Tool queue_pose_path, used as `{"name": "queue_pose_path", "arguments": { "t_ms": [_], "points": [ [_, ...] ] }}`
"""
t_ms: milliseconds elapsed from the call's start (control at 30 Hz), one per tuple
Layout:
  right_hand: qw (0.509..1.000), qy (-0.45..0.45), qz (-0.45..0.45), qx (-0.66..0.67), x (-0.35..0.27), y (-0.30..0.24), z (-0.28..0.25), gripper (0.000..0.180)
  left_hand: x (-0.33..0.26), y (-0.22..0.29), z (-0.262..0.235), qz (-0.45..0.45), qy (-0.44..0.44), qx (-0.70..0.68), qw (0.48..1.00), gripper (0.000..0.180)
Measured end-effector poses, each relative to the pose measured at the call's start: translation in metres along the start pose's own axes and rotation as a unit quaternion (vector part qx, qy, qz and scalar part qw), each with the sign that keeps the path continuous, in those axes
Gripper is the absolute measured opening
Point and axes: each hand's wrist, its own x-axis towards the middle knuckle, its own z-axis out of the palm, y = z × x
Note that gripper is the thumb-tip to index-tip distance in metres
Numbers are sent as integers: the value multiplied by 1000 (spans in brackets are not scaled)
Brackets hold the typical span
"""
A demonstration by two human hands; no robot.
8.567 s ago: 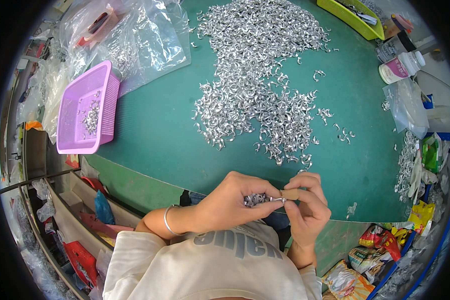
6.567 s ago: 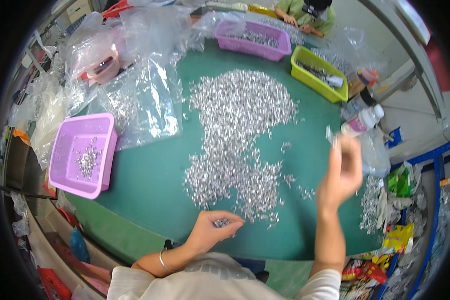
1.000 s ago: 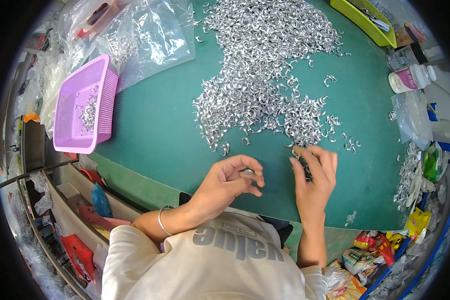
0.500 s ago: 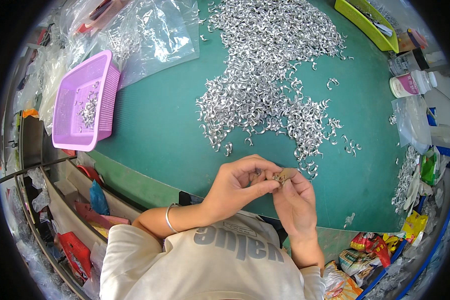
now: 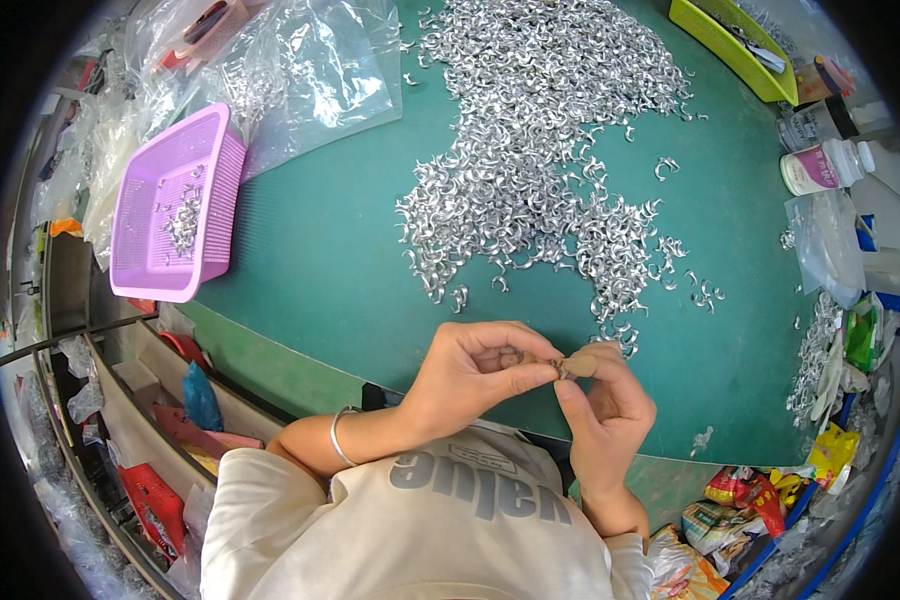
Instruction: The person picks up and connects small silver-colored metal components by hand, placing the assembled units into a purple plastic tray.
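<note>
Left hand [image 5: 470,375] and right hand [image 5: 605,410] brought together fingertip to fingertip above near edge of green counter [image 5: 320,270], both pinched closed on one small metal clip [image 5: 560,365], just short of silver clip heap [image 5: 540,170]; purple basket [image 5: 175,205] well apart at left.

1. The table mat [image 5: 320,270] is plain teal green.
2. The heap of small metal clips [image 5: 540,150] is shiny silver.
3. The mesh basket [image 5: 170,205] is lilac pink.
4. The tray [image 5: 730,50] is lime yellow-green.
5. The bottle [image 5: 820,165] is white with a magenta label.
6. The shirt [image 5: 420,530] is cream with grey lettering.
</note>
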Motion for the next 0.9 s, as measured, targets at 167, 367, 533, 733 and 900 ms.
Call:
{"name": "queue_pose_path", "arguments": {
  "t_ms": [167,367,533,733,900],
  "points": [
    [998,0,-40,-49,1,0,1,14,-3,1,-1,82,-1,85,993,14],
    [1000,3,-15,1,-3,3,2,14,-6,9,3,263,14,300,917,22],
    [1000,5,-16,13,-3,0,4,14,-5,10,3,322,9,345,881,24],
    [1000,2,3,27,-5,-1,4,15,-6,11,4,232,20,269,935,16],
    [999,25,42,-6,-4,1,2,15,5,32,-8,23,86,157,984,7]
  ]
}}
